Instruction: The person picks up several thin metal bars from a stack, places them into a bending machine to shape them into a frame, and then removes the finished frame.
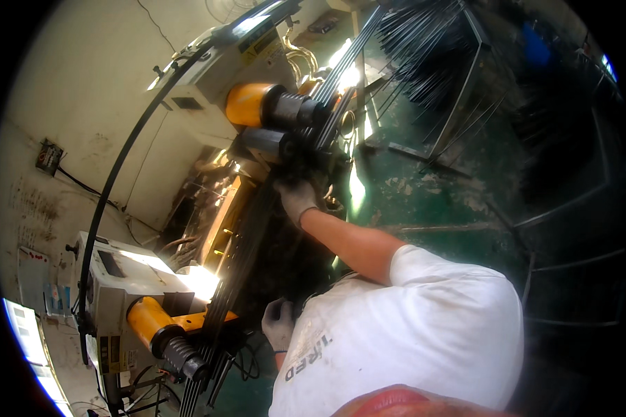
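Note:
My right hand [300, 199], in a pale work glove, reaches to the bundle of long dark rods [242, 243], just below a dark hexagonal block [265, 143]. Its fingertips run into deep shadow, so I cannot make out whether they grip a rod. Closer to my body hangs my left hand [278, 325], also gloved, apart from the rods. Its fingers are loosely bent with a gap between them, and nothing shows in them. The rods slope past two machine heads, each with an orange cylinder, one far [252, 104] and one near [150, 322], and a black ribbed end.
Pale machine housings [122, 267] stand along the left, with a curved black hose [111, 181] arching over them. Many more thin rods [424, 48] fan out over a metal frame [459, 97] at the far right. The floor [417, 222] is worn green.

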A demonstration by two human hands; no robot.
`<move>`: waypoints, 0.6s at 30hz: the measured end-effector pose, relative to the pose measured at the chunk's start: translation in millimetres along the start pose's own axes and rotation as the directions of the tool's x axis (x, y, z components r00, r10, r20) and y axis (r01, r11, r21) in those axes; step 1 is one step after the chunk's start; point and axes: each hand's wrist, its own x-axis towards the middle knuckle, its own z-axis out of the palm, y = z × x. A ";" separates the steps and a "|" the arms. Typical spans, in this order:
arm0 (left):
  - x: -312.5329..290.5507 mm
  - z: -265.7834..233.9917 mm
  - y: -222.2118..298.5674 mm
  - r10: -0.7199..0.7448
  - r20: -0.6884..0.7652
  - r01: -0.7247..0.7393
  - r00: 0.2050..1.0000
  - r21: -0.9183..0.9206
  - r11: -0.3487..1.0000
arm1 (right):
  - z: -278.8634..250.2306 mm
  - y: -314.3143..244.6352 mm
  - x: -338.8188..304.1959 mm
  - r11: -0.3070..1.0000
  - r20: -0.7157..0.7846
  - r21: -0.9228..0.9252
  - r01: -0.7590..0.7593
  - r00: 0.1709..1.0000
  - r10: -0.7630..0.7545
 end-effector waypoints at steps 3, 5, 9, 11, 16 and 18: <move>-2.4 2.2 -6.6 -0.091 0.022 0.092 0.996 -0.073 0.993 | 2.5 12.7 15.6 0.998 -0.066 0.028 -0.054 0.996 0.055; -3.4 -3.5 -8.4 -0.075 0.013 0.076 0.997 -0.083 0.994 | 7.3 17.2 23.6 0.999 -0.090 -0.015 -0.047 0.995 0.046; -12.1 -11.5 0.0 0.024 -0.042 -0.026 0.999 -0.034 0.999 | -2.7 -28.0 -8.1 0.967 -0.072 0.169 -0.189 0.977 0.203; -15.2 -13.8 7.4 0.005 -0.060 -0.008 0.998 -0.040 0.999 | 4.9 -33.8 -23.8 0.940 -0.089 0.276 -0.199 0.969 0.231; -11.5 -17.5 -4.6 -0.118 -0.004 0.115 0.993 -0.199 0.973 | 35.7 42.0 19.9 0.999 -0.208 -0.048 0.014 0.978 -0.024; -13.1 -23.4 -13.0 -0.026 -0.051 0.023 0.998 -0.049 0.999 | 18.0 -6.1 1.4 0.976 -0.230 0.163 -0.146 0.956 0.182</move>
